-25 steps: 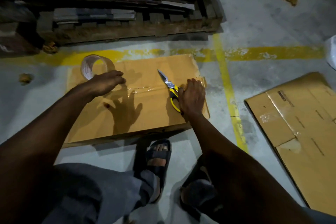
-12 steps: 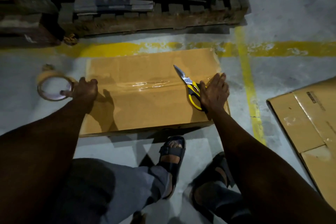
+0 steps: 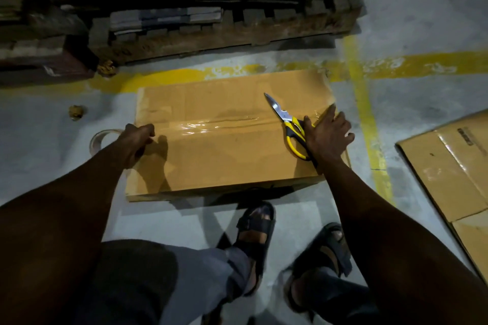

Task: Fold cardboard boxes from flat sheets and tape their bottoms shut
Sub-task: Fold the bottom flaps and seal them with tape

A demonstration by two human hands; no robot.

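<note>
Fingers point(image 3: 144, 130) of the left hand point(image 3: 136, 142) are curled at the left edge of the brown cardboard box point(image 3: 224, 163). As far as the head view shows, they grip the roll of clear packing tape point(image 3: 100, 140), which sits just past that edge above the grey concrete floor point(image 3: 47, 126), partly hidden by the wrist. The right hand point(image 3: 327, 140) lies at the box's right edge. Its thumb hooks the yellow-and-black-handled scissors point(image 3: 289, 124) against the palm, blades pointing toward the far edge, while its other fingers point(image 3: 343, 124) spread flat on the end of the glossy clear tape strip point(image 3: 219, 124). That strip runs along the middle seam between the two hands. The box stands on the floor just in front of the wooden pallet point(image 3: 224, 34), and a flat brown cardboard sheet point(image 3: 454, 166) lies well apart to the right. The step in hand looks like finishing this seam strip. To do it well, the left hand should hold the tape taut and low over the left edge so that it wraps down the side wall. The right hand should press along the seam to flatten the wrinkles that glint near the middle. Only then should it bring the scissors across to cut close to the roll, with the blades clear of the holding fingers.
</note>
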